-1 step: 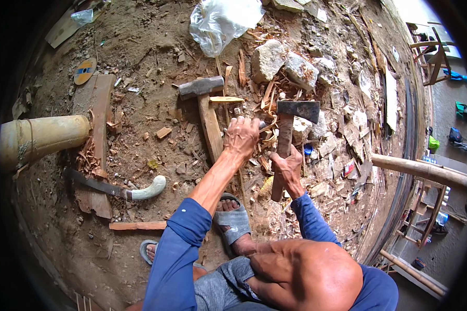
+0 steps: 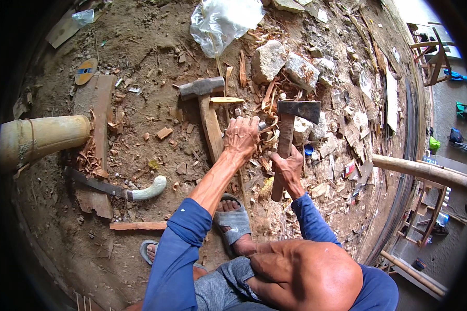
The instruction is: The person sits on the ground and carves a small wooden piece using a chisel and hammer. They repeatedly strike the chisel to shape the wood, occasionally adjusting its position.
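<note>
Hands: two, apart
Left hand: curled round one metal piece, mostly hidden
Right hand: clasping one axe, three o'clock from left hand
Knife: one, eight o'clock
Hammer: one, head at eleven
Bag: one, twelve o'clock

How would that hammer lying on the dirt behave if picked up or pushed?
The hammer would probably feel head-heavy, given its thick metal head and slimmer wooden handle. The handle looks like solid wood, so it should stay stiff. Its T shape likely keeps it from rolling.
</note>
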`<action>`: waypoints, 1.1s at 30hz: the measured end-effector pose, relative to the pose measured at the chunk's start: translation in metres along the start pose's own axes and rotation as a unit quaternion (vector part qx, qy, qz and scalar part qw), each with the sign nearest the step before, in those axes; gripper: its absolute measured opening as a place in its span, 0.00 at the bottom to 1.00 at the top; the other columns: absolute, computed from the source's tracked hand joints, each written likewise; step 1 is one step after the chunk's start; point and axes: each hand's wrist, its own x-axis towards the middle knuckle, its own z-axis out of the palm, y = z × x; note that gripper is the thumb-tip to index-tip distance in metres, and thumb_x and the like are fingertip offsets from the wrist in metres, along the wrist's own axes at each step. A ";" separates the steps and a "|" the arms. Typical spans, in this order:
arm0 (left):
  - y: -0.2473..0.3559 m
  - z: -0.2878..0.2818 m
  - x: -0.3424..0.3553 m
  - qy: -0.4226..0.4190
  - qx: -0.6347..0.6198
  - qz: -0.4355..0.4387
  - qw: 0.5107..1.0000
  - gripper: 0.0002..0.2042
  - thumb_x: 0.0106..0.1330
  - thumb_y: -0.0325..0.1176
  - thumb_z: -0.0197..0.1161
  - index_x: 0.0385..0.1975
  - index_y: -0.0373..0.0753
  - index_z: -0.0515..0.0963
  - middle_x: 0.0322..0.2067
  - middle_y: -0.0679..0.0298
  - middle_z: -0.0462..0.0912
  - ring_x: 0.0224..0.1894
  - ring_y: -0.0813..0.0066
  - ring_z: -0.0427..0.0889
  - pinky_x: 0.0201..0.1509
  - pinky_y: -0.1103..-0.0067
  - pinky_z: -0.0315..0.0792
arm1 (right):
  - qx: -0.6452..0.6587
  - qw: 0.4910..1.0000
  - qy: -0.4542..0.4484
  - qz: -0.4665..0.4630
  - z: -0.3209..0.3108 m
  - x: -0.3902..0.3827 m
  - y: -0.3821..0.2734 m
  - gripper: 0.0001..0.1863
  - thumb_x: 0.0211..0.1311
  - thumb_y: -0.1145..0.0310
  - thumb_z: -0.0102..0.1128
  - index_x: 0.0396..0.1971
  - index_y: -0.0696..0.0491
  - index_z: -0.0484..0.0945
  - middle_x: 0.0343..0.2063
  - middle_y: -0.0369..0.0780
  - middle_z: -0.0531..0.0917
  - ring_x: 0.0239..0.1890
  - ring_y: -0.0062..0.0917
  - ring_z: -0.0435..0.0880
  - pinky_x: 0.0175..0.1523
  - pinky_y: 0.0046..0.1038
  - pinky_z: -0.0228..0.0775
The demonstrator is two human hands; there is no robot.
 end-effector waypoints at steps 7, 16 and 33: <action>-0.010 -0.027 -0.027 0.045 -0.277 -0.093 0.955 0.30 0.55 0.14 0.60 0.60 0.41 0.68 0.39 0.54 0.87 0.39 0.58 0.88 0.42 0.70 0.84 | -0.039 0.998 -0.015 -0.048 0.001 0.028 -0.016 0.15 0.58 0.64 0.69 0.38 0.57 0.78 0.29 0.36 0.83 0.27 0.19 0.79 0.35 0.26 0.75; -0.015 -0.089 -0.061 0.137 -0.565 -0.242 0.777 0.26 0.57 0.11 0.56 0.58 0.33 0.68 0.46 0.59 0.84 0.48 0.69 0.86 0.55 0.77 0.80 | 0.334 0.912 -0.223 0.088 0.036 0.007 -0.059 0.19 0.59 0.71 0.71 0.48 0.61 0.77 0.37 0.43 0.87 0.35 0.27 0.89 0.38 0.27 0.85; 0.004 -0.089 -0.069 0.119 -0.885 -0.384 0.236 0.29 0.71 0.65 0.49 0.54 0.44 0.68 0.35 0.62 0.80 0.38 0.69 0.82 0.46 0.70 0.79 | 0.084 0.983 -0.121 -0.113 0.084 -0.036 -0.099 0.21 0.51 0.68 0.78 0.45 0.57 0.83 0.38 0.38 0.88 0.38 0.19 0.85 0.45 0.24 0.78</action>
